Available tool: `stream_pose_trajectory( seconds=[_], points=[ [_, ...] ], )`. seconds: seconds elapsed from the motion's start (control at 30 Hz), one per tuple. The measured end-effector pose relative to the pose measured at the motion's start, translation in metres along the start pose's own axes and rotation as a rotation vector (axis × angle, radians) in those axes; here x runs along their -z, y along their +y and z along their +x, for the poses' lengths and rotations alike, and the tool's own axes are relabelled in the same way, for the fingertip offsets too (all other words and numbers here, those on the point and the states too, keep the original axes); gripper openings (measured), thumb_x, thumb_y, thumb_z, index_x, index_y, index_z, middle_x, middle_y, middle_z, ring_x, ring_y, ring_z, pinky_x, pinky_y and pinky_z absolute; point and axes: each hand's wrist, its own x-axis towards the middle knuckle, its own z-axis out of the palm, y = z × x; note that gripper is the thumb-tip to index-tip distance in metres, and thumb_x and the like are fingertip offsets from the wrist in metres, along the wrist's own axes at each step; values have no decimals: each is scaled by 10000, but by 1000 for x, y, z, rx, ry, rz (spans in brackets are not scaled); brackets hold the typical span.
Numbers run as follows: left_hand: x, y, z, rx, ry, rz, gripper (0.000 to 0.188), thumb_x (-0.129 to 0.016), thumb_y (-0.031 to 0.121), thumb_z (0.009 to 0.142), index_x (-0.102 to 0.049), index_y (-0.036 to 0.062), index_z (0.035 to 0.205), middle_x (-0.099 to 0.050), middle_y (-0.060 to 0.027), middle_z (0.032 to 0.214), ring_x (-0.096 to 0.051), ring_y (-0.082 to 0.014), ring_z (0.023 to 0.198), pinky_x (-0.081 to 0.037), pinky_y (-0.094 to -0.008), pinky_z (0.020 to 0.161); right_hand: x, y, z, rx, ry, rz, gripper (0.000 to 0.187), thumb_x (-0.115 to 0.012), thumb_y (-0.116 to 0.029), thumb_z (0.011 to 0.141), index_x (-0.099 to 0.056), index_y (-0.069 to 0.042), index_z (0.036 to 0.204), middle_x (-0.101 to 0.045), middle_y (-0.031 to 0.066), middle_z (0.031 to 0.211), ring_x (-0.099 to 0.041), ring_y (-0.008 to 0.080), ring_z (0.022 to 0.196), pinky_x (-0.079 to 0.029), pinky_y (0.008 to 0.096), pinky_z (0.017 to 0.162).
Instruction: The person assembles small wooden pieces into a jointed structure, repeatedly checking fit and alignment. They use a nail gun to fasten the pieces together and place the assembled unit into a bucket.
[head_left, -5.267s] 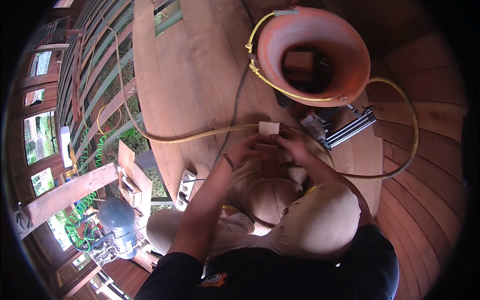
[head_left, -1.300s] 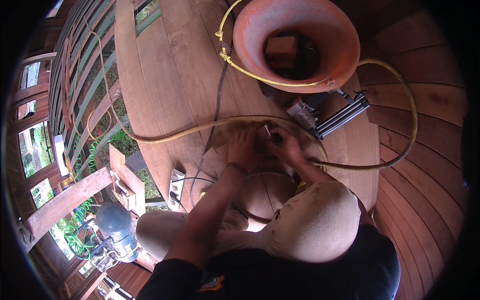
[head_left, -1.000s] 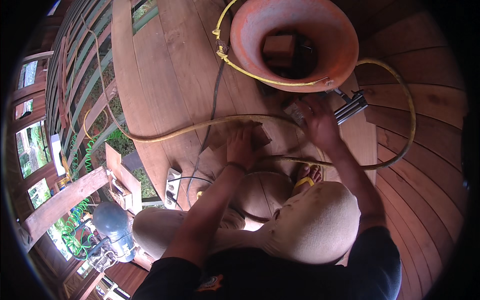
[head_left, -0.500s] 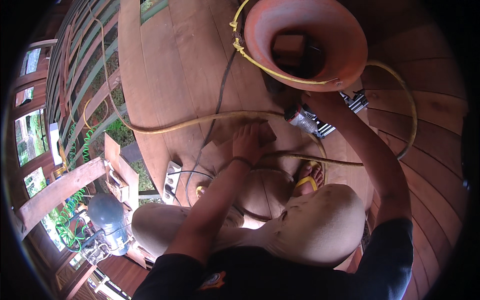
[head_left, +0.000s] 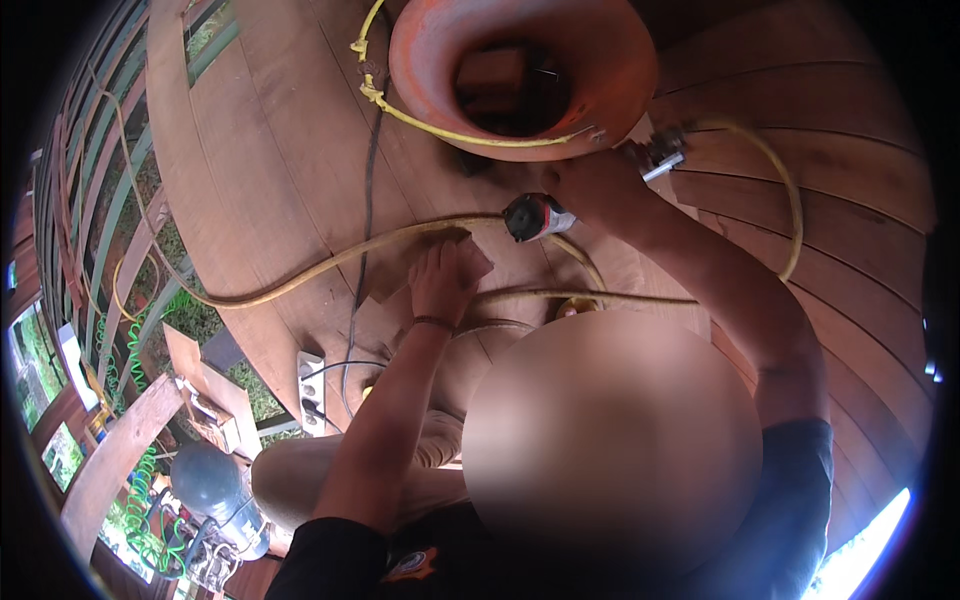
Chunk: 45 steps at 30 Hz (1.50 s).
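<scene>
My left hand (head_left: 440,283) is closed over a small brown wooden block (head_left: 476,262), its fingers lying across the top, low over the wooden boards. Farther right, just below the wide-mouthed orange-red bucket (head_left: 628,70), my right hand (head_left: 590,190) is wrapped round an air nail gun (head_left: 540,217). The gun's round black cap faces up, and its metal magazine (head_left: 664,167) sticks out past the hand. The forearm and bucket rim hide part of the gun and its grip. Inside the bucket lies a wooden block (head_left: 494,72).
A yellowish air hose (head_left: 350,245) loops over the boards (head_left: 290,150), near a dark cable (head_left: 368,190). The bucket has a yellow rope (head_left: 450,128). At left stand a white power strip (head_left: 311,390), a compressor tank (head_left: 205,470) and a coiled green hose (head_left: 140,480). A blurred patch covers the lower middle.
The nail gun has turned in my right hand, so its black cap now shows. My left hand stays on the wooden block. The whole view has shifted, moving the scene leftward.
</scene>
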Motion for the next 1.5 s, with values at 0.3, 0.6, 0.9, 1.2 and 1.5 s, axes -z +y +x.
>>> stream_pose_trajectory(
  seconds=[0.3,0.6,0.9,1.2,1.5],
  points=[
    [7,5,0,50,-71,-29,738,-811,288,691,-495,90,1328,-580,-141,1215,-556,-336,1150,-428,-464,998,-39,-9,-90,-208,52,-67,374,-621,-160,845,-579,-68,1205,-624,122,1105,-680,243,863,-568,400,721],
    [13,9,-4,79,-62,23,728,-818,290,690,-491,73,1303,-580,-155,1224,-552,-358,1161,-436,-485,997,-81,-15,-126,-293,151,142,492,-710,-128,763,-612,-63,1241,-676,115,852,-691,294,803,-548,428,697],
    [14,10,-6,50,-40,-65,720,-838,297,698,-489,58,1280,-581,-195,1237,-545,-404,1174,-444,-503,1004,-83,-12,-130,-349,74,389,276,-646,-139,824,-647,-61,1088,-681,135,844,-690,325,814,-542,459,750],
    [17,15,-5,51,-87,31,729,-843,288,693,-495,62,1292,-592,-181,1260,-555,-385,1187,-453,-473,1015,-87,-12,-131,-351,124,445,198,-644,-168,835,-657,-104,1022,-688,110,841,-699,302,801,-550,441,745],
    [17,17,-2,73,-100,15,699,-835,265,693,-510,53,1274,-603,-183,1242,-558,-384,1185,-455,-469,1008,-100,-15,-133,-356,236,374,241,-646,-178,829,-667,-119,1062,-690,98,841,-703,286,808,-556,432,729]
  ],
)
